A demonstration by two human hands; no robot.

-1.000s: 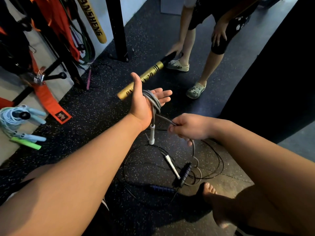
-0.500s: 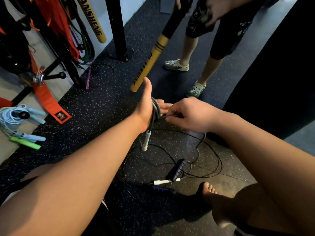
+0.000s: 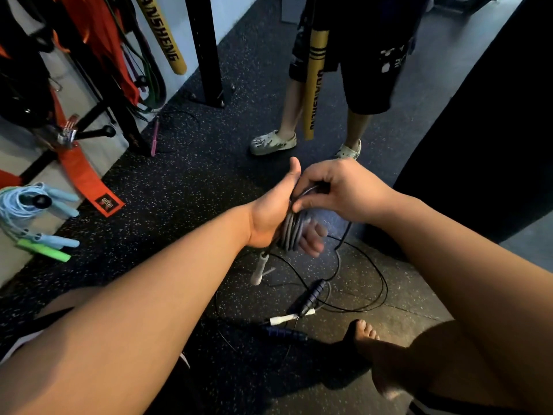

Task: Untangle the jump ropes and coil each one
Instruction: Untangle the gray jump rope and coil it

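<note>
Several loops of a grey jump rope point(image 3: 291, 232) are wound around my left hand point(image 3: 273, 211), whose thumb points up and whose fingers stay fairly straight under the coil. One white handle point(image 3: 259, 269) of this rope dangles below that hand. My right hand point(image 3: 338, 190) pinches the rope at the top of the coil. The rest of the grey rope trails down to its other white handle point(image 3: 282, 319) on the floor. A thin black rope point(image 3: 374, 277) with dark blue handles point(image 3: 314, 293) lies looped on the floor beneath.
A person in black shorts and pale clogs point(image 3: 273, 142) stands just beyond my hands, holding a yellow padded stick point(image 3: 314, 85). Coiled light blue ropes point(image 3: 27, 202) and a green handle point(image 3: 45, 250) lie at the left. My bare foot point(image 3: 377, 351) rests near the black rope.
My right hand rose from below the coil to its top, laying another loop over my left hand. The floor handle slid closer. The person lifted the yellow stick upright.
</note>
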